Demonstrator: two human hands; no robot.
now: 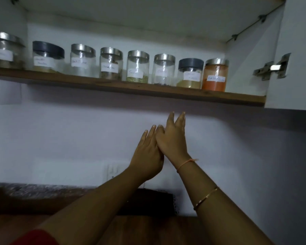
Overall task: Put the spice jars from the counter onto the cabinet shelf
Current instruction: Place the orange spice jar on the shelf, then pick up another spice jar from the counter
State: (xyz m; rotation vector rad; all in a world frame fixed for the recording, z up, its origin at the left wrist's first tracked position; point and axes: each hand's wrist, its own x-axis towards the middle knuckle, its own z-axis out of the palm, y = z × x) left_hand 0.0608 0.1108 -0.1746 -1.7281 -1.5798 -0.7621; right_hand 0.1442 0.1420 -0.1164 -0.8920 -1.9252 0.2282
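Both hands empty, fingers spread: left hand (pixel 149 152) and right hand (pixel 173 138) touching, below shelf (pixel 131 87); jars (pixel 138 68) above.

The scene is dim and slightly grainy, with the white inside of the open upper cabinet (pixel 148 16) the brightest area and the pale wall (pixel 60 138) beneath the brown wooden shelf edge (pixel 131 89) falling into grey shadow. Soft glints sit on the brushed steel lids of the clear glass jars (pixel 138 68), whose handwritten labels are too blurred to read. Wide-angle distortion bends the shelf line, and the leftmost jar and dark speckled counter (pixel 34 191) are smeared.
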